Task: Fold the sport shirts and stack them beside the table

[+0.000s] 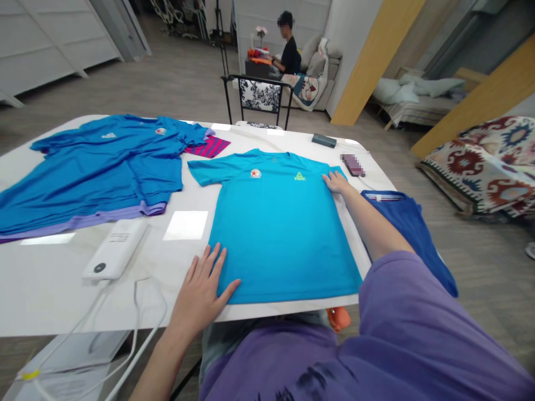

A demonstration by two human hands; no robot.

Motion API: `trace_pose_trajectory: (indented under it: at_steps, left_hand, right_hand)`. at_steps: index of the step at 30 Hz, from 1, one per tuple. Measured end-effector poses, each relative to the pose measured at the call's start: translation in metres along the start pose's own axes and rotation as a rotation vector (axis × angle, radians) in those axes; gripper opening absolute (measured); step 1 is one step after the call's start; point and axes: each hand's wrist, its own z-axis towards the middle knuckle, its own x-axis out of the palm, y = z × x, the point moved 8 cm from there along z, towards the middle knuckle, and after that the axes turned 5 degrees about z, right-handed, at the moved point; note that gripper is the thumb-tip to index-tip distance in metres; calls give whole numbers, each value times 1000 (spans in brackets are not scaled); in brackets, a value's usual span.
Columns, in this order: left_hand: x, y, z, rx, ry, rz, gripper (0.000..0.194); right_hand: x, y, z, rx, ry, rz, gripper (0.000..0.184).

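Observation:
A turquoise T-shirt (278, 223) lies flat, front up, on the white table (50, 284). My left hand (204, 287) rests open with fingers spread on the shirt's lower left hem corner. My right hand (336, 182) lies flat and open on the shirt's right shoulder, where the sleeve is folded in. Neither hand holds anything.
A larger blue shirt (96, 172) lies spread at the table's left over a striped garment (211, 147). A white power bank (115, 249) with cables sits near my left hand. A dark blue garment (407, 223) hangs off the right edge. A seated person (288, 50) and a chair (259, 94) are beyond.

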Motion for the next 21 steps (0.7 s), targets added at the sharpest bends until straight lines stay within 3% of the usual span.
trace_pose_trajectory:
  at_steps: [4,7,10,13,16,18,21]
  left_hand:
    - [-5,-1,1,-23,-6,-48,99]
    - [-10,1,1,-62,-31,-105,98]
    - [-19,9,-1,-179,-85,-144,82]
    - [-31,22,-10,-370,-170,-122,55]
    - [-44,27,-19,-481,-215,-101,38]
    - [-49,28,-25,-508,-205,-93,32]
    - [-54,30,-36,-534,-174,-72,25]
  right_hand:
    - [0,-7,-14,88,-37,-60,93]
    - [-4,36,-17,57,-127,-87,95]
    - [10,139,-10,-134,-121,-47,95]
    - [41,278,-7,-373,-1,34,87]
    - [67,410,-8,-523,95,87,77]
    - [79,476,-7,-550,110,98,72]
    - [91,537,0,-524,97,111,71]
